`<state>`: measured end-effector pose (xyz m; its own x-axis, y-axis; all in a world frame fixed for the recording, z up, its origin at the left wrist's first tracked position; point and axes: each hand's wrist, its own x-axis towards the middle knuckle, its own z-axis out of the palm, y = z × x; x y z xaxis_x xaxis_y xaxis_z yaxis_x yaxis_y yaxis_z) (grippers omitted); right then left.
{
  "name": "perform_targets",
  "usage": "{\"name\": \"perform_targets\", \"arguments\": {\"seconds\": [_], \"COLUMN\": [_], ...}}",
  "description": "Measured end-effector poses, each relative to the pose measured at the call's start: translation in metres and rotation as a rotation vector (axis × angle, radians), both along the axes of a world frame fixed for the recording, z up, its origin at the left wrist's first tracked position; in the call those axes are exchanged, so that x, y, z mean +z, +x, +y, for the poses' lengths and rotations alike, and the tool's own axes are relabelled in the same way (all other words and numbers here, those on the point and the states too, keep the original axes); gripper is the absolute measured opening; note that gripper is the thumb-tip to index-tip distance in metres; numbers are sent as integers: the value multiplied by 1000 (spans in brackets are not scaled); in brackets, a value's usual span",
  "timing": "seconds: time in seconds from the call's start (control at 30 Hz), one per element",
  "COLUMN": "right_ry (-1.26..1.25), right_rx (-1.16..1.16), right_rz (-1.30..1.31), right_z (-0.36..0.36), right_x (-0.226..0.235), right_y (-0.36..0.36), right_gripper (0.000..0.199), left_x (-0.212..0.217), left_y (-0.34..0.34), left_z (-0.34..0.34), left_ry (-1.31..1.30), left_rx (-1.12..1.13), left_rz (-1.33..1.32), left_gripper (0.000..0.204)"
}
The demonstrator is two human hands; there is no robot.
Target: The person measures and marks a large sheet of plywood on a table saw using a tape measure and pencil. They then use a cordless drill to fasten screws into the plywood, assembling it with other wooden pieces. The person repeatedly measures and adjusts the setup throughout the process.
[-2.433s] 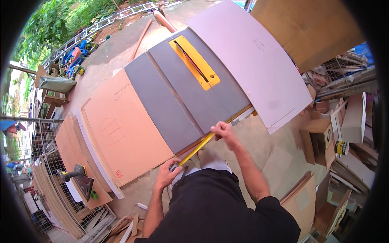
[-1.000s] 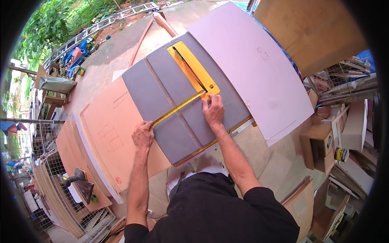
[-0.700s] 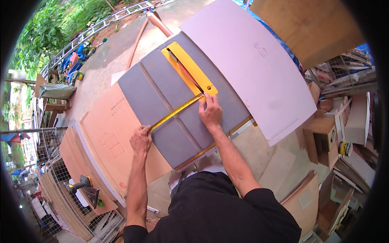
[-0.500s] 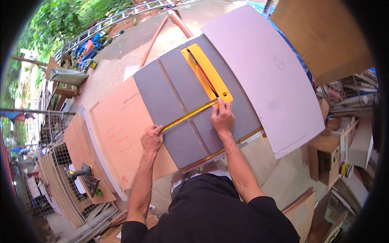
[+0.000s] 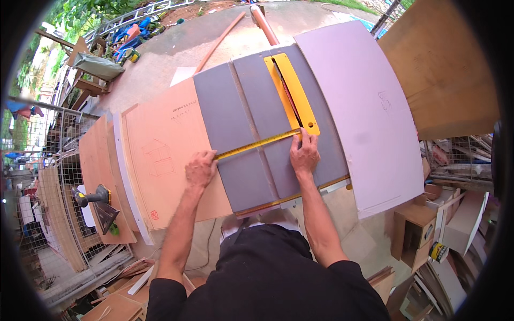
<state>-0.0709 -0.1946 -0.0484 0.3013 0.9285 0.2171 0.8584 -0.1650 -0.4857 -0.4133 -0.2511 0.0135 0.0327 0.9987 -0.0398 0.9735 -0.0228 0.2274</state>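
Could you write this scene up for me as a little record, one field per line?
Left hand: closed at the left end of the yellow measuring tape
Right hand: at the tape's other end, by the near end of the yellow plate
Tape: stretched across the grey tabletop, crossing its groove
Plate: slotted, saw blade in the slot
Left of tabletop: peach board
Right: pale lilac panel

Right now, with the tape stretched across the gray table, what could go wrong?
The right hand is at the tape's end, right by the slot's near end, where the blade shows; a cut seems possible if it turned. Second, the left hand grips the other end near the table's edge; if either hand slackened, the tape might slip or snap back.
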Motion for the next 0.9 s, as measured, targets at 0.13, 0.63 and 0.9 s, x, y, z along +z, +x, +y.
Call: {"name": "perform_targets", "arguments": {"seconds": [0.13,0.63,0.9], "right_ry": [-24,-52,-39], "right_rx": [2,5,-102], "right_rz": [46,-69,-28], "right_z": [-1,1,7], "right_x": [-2,-6,-18], "right_y": [0,-8,-2], "right_gripper": [39,34,34], "left_x": [4,66,81], "left_y": [-33,-259,-291], "left_z": [-15,-136,-152], "left_ry": [8,242,195], "left_rx": [-17,-11,-118], "left_rz": [17,228,194], "left_gripper": [27,29,29]}}
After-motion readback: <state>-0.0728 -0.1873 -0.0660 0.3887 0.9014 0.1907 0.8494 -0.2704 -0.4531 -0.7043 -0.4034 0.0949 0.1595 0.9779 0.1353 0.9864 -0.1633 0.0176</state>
